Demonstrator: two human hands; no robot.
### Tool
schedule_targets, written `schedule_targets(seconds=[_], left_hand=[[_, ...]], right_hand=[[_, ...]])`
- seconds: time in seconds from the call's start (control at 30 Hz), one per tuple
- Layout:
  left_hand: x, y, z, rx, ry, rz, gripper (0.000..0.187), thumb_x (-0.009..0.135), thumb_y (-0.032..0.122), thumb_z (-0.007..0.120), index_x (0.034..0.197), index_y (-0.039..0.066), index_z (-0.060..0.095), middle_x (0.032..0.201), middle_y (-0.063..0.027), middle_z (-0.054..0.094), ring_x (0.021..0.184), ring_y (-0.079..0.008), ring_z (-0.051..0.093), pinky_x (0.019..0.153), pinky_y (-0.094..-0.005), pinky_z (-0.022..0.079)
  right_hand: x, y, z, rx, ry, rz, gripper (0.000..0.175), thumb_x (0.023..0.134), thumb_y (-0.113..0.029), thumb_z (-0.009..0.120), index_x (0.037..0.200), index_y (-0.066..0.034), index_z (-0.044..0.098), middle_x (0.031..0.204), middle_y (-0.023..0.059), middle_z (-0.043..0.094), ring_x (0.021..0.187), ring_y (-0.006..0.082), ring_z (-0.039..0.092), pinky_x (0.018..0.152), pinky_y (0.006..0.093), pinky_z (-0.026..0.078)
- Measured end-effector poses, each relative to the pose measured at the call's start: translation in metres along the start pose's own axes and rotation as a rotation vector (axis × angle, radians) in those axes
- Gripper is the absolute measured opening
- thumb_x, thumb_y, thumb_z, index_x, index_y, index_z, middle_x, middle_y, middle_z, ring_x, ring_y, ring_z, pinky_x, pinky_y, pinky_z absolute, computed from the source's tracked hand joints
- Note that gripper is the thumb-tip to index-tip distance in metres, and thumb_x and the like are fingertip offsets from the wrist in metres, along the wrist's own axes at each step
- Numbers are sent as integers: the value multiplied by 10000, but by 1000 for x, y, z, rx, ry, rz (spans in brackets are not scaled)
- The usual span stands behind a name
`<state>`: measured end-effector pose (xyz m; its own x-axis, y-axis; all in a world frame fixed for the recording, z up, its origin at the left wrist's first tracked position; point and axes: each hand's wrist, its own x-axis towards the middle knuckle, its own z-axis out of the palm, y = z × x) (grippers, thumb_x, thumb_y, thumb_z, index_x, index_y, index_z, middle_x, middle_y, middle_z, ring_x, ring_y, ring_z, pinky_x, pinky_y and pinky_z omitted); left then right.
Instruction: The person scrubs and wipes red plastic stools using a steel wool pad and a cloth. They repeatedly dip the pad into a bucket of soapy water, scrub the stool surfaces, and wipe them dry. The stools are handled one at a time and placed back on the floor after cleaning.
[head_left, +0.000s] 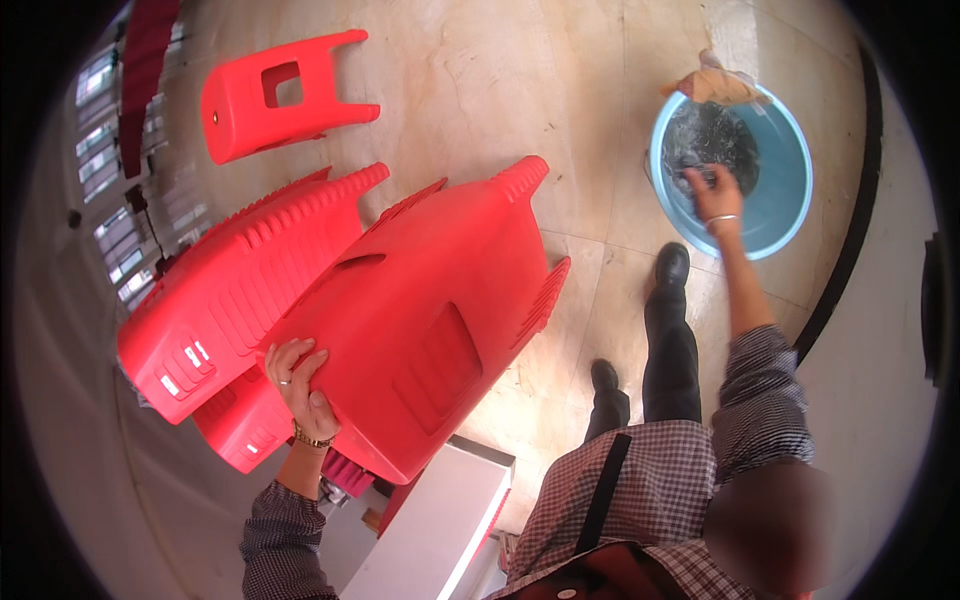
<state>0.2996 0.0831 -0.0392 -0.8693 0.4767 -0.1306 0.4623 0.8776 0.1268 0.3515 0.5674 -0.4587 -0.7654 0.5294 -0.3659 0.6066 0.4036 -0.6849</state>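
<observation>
My left hand (301, 386), with a ring and a wrist bracelet, grips the upper end of a large red plastic stool (420, 300). The stool has a moulded side recess and ribbed legs. On the right, my right hand (718, 196) reaches down into a light-blue plastic bucket (795, 180). Its fingers are bent beside a small dark patch at the water's surface; motion blur hides whether they hold anything. Rippled dark water (720, 127) covers the bucket's bottom. A tan cloth (716, 86) hangs over the far rim.
More red plastic stools (247, 292) stand close on the left, with another red stool (289, 97) farther off. A white box-like surface (427, 525) lies below the large stool. Near the bucket are my shoes (673, 264) on the tiled floor (570, 180). A dark skirting strip (851, 232) edges the wall.
</observation>
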Motion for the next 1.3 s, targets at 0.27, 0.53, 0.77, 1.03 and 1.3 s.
schedule_targets(seconds=[0.27, 0.53, 0.77, 1.03, 1.3], left_hand=[[0, -5, 6, -20, 89, 39, 525, 966, 392, 304, 1009, -7, 643, 1106, -174, 603, 1101, -352, 515, 1026, -496, 289], [-1, -3, 10, -35, 135, 20, 479, 976, 337, 330, 1039, -12, 652, 1140, -167, 611, 1118, -317, 506, 1005, -431, 312], [1, -4, 8, -82, 127, 48, 401, 948, 271, 377, 1032, 2, 662, 1141, -154, 618, 1100, -305, 514, 995, -418, 316], [2, -1, 10, -52, 140, 50, 352, 904, 227, 408, 1022, 17, 665, 1112, -141, 618, 1076, -300, 515, 982, -414, 317], [2, -2, 10, -48, 142, 50, 347, 900, 211, 405, 1019, 10, 663, 1111, -141, 618, 1082, -306, 506, 981, -414, 318]], right_hand=[[-209, -204, 158, 961, -288, -131, 200, 872, -118, 667, 1055, -54, 623, 993, 91, 626, 810, 196, 626, 696, 324, 517], [-361, -192, 110, 715, -85, -248, 261, 783, -58, 703, 1040, -68, 656, 966, 137, 636, 919, 324, 604, 820, 392, 486], [-284, -235, 128, 824, -28, -161, 206, 845, -105, 649, 1031, -18, 639, 974, 176, 622, 917, 353, 596, 803, 397, 483], [-310, -209, 130, 626, -137, -6, 248, 857, -103, 606, 1091, -19, 606, 973, 203, 607, 939, 379, 594, 805, 416, 482], [-315, -219, 112, 705, -3, -240, 210, 830, -93, 625, 1029, -30, 605, 952, 181, 605, 918, 369, 590, 793, 418, 484]])
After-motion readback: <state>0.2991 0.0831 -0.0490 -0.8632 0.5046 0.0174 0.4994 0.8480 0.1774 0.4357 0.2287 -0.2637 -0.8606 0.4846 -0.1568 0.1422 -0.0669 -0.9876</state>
